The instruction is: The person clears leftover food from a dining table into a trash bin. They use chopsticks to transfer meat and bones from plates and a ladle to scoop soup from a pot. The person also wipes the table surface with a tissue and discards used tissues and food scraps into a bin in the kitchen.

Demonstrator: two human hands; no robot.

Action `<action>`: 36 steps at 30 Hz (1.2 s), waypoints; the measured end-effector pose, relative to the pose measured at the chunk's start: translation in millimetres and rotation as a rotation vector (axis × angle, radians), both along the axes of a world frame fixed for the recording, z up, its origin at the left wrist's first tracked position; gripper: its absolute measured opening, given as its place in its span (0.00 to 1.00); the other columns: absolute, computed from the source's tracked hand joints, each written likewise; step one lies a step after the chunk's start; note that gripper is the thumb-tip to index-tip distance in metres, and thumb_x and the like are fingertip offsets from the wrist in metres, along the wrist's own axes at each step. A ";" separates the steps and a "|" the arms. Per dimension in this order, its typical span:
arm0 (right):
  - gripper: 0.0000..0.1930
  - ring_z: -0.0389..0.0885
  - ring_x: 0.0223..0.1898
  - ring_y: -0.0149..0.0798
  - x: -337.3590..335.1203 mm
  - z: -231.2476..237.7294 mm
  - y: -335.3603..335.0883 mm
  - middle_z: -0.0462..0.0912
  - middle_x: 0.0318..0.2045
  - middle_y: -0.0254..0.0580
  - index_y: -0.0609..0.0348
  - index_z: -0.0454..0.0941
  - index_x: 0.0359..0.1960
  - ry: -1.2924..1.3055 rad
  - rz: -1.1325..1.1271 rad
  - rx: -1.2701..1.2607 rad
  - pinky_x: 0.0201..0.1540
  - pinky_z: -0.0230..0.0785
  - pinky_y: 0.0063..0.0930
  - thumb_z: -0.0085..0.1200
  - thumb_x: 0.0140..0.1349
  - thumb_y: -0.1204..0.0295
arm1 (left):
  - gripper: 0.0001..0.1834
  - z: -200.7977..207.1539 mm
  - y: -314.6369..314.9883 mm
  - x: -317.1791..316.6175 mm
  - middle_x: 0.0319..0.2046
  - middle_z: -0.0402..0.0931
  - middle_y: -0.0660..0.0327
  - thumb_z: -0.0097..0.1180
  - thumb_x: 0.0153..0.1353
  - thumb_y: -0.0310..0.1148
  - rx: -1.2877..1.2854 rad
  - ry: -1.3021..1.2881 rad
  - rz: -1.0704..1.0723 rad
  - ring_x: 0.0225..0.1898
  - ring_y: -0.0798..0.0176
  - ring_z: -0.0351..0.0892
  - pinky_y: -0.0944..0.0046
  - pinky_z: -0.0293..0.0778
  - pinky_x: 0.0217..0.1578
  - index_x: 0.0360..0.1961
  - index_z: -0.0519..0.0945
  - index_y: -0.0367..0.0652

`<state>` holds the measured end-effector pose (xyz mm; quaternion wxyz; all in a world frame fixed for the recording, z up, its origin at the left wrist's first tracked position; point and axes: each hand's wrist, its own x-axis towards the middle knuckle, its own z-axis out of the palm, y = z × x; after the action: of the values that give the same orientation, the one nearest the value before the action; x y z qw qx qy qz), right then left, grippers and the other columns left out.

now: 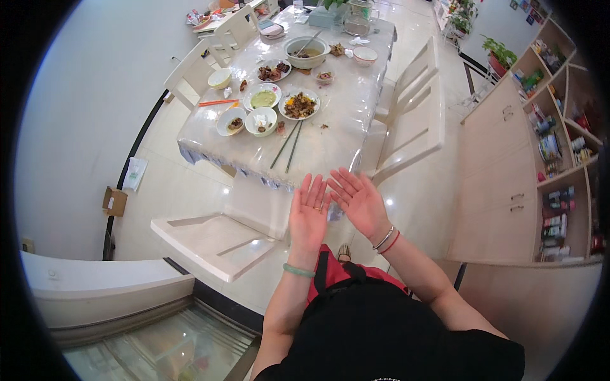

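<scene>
Showing left hand [310,213] and right hand [359,203], palms up, by a table [340,136] of dishes

Both hands are opened flat, fingers long and loosely together, and neither has hold of anything. Their inner edges come close together near the fingertips; whether they touch, I cannot tell. A green bangle [298,271] circles the left wrist, while a silver bracelet [384,239] and a red cord [390,244] sit on the right.

Nearest the hands is the table's near end, just beyond the fingertips. Dark green chopsticks [293,147] lie on its clear cover, ahead of the left hand. Past them stand a white bowl [261,121] with crumpled tissue inside, a plate of dark and yellow food [298,105] and a flowered plate [262,97] holding something pale green. Orange-red chopsticks [218,102] rest by the left edge. Farther back is a large pot [306,52] with a ladle [309,40] in it. A pale chair [216,238] stands at the near left, apart from the left hand.
</scene>
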<state>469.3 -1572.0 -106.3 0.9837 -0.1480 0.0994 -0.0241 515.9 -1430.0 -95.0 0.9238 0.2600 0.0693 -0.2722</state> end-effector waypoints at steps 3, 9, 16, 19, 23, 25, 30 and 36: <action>0.26 0.67 0.63 0.43 39.7 -7.8 -13.8 0.69 0.62 0.45 0.61 0.65 0.62 0.034 0.034 0.000 0.65 0.59 0.38 0.37 0.72 0.54 | 0.25 -9.2 -11.4 34.2 0.65 0.63 0.56 0.34 0.74 0.44 -0.012 0.012 0.028 0.67 0.57 0.58 0.57 0.55 0.66 0.66 0.63 0.45; 0.26 0.66 0.64 0.45 119.0 -27.4 -42.5 0.68 0.63 0.47 0.62 0.64 0.62 0.078 0.013 -0.029 0.66 0.58 0.39 0.38 0.72 0.55 | 0.24 -30.4 -40.0 116.6 0.63 0.64 0.55 0.38 0.73 0.43 -0.012 0.042 0.002 0.66 0.58 0.59 0.56 0.57 0.65 0.64 0.65 0.45; 0.25 0.65 0.64 0.45 207.3 -56.4 -68.9 0.69 0.62 0.47 0.63 0.64 0.63 0.205 -0.060 -0.007 0.66 0.58 0.39 0.38 0.72 0.57 | 0.24 -56.8 -72.2 215.8 0.61 0.66 0.56 0.39 0.72 0.43 0.098 0.107 -0.092 0.63 0.60 0.62 0.56 0.59 0.64 0.64 0.65 0.44; 0.26 0.67 0.63 0.41 245.6 -65.9 -74.2 0.69 0.62 0.45 0.61 0.64 0.62 0.226 -0.072 -0.053 0.64 0.58 0.37 0.39 0.72 0.55 | 0.24 -67.0 -81.1 255.8 0.61 0.66 0.56 0.40 0.72 0.43 0.137 0.119 -0.091 0.63 0.60 0.63 0.56 0.60 0.64 0.65 0.64 0.44; 0.25 0.67 0.63 0.42 281.2 -79.2 -76.4 0.69 0.62 0.45 0.61 0.64 0.62 0.280 -0.068 -0.041 0.64 0.58 0.38 0.39 0.72 0.55 | 0.24 -79.8 -82.5 289.8 0.60 0.66 0.56 0.40 0.72 0.42 0.139 0.156 -0.081 0.62 0.60 0.63 0.56 0.60 0.64 0.65 0.64 0.43; 0.25 0.66 0.63 0.44 293.4 -85.7 -79.2 0.70 0.61 0.46 0.62 0.64 0.62 0.313 -0.063 -0.035 0.65 0.59 0.38 0.38 0.72 0.56 | 0.24 -85.5 -84.5 300.6 0.60 0.66 0.56 0.40 0.72 0.41 0.148 0.188 -0.067 0.62 0.59 0.63 0.56 0.60 0.64 0.65 0.64 0.42; 0.25 0.67 0.63 0.44 321.3 -100.3 -91.9 0.70 0.61 0.46 0.62 0.65 0.61 0.370 -0.033 -0.024 0.64 0.60 0.38 0.39 0.72 0.56 | 0.23 -101.6 -96.2 324.6 0.61 0.66 0.57 0.40 0.72 0.41 0.170 0.247 -0.042 0.62 0.60 0.63 0.56 0.60 0.64 0.64 0.65 0.43; 0.25 0.67 0.63 0.43 357.8 -101.0 -119.5 0.69 0.62 0.46 0.62 0.65 0.61 0.357 -0.013 -0.006 0.64 0.60 0.38 0.39 0.72 0.56 | 0.23 -107.7 -123.1 358.1 0.61 0.66 0.56 0.40 0.72 0.41 0.151 0.216 -0.017 0.62 0.60 0.64 0.56 0.60 0.63 0.64 0.64 0.43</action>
<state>827.1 -1691.5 -207.3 0.9498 -0.1523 0.2732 -0.0040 874.1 -1553.1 -202.7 0.8865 0.2983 0.1866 -0.3006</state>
